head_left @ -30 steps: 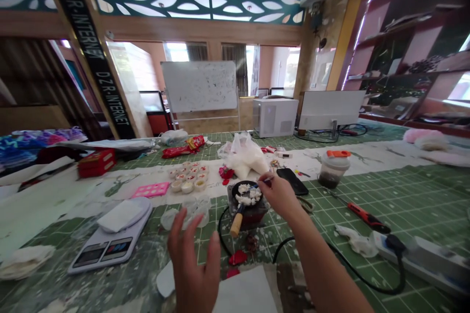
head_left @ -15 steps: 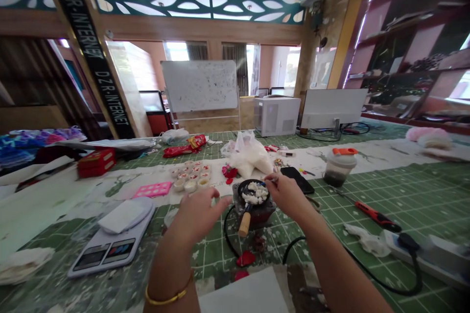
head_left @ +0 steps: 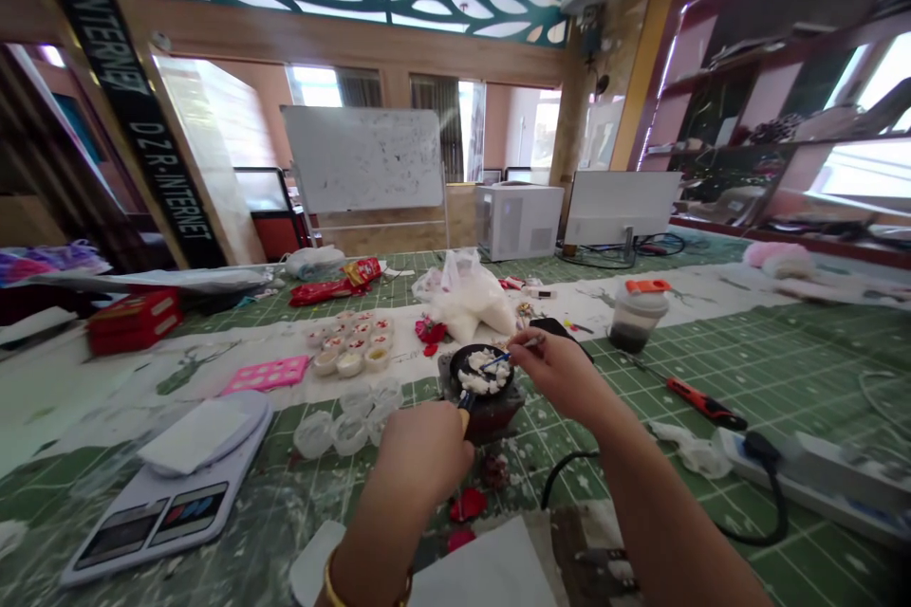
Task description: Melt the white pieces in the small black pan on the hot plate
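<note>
A small black frying pan (head_left: 455, 362) sits on a compact hot plate (head_left: 498, 415), with white lumps (head_left: 484, 381) spread inside it. My left hand (head_left: 427, 450) is closed around the pan's wooden handle (head_left: 465, 416), most of which it hides. Over the pan's right rim, my right hand (head_left: 551, 368) pinches a thin blue stirring stick (head_left: 496, 361), its tip among the lumps. Left of the pan stand clear plastic cups (head_left: 349, 432). Just behind it lies a plastic bag of white granules (head_left: 474, 303).
A kitchen scale (head_left: 175, 493) holding white paper is at left, near a pink mold (head_left: 267, 374) and several filled small cups (head_left: 350, 362). At right are a lidded shaker cup (head_left: 638, 315), a red-black soldering iron (head_left: 706, 403) and a power strip (head_left: 811, 484) with a cable.
My left hand has moved right and closed on the pan handle, uncovering the clear cups. My right hand keeps the stick in the pan. The view has turned slightly right.
</note>
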Tool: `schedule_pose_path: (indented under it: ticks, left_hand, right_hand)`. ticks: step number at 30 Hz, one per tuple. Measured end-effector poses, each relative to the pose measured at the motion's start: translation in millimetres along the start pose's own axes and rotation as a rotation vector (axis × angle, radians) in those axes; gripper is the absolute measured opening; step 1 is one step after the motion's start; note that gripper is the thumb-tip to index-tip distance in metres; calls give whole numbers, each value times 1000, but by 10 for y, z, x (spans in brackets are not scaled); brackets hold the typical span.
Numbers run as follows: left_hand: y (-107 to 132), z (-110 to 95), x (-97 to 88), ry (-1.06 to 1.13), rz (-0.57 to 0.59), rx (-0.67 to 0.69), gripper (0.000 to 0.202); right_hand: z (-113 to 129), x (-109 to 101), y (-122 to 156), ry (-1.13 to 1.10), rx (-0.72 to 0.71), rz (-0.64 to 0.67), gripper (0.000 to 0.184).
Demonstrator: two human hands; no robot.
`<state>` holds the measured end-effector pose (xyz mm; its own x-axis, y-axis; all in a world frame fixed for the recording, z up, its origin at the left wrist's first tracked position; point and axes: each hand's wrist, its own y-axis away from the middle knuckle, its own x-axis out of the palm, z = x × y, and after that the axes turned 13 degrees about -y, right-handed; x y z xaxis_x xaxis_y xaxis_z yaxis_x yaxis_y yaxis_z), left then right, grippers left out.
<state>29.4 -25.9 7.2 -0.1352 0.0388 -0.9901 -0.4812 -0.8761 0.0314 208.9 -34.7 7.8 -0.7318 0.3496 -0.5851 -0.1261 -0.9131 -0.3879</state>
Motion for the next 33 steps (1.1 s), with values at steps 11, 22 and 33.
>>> schedule_pose_path:
  ticks: [11, 22, 33]
  left_hand:
    - [-77, 171, -8, -1, 42, -62, 29]
    - [-116, 188, 7, 16, 128, -30, 21]
    - [-119, 233, -10, 34, 144, -69, 22]
  right_hand:
    - [-41, -31, -20, 33, 27, -70, 26]
    - [-46, -20, -26, 58, 12, 2, 27]
    - [-37, -20, -24, 105, 5, 0, 25]
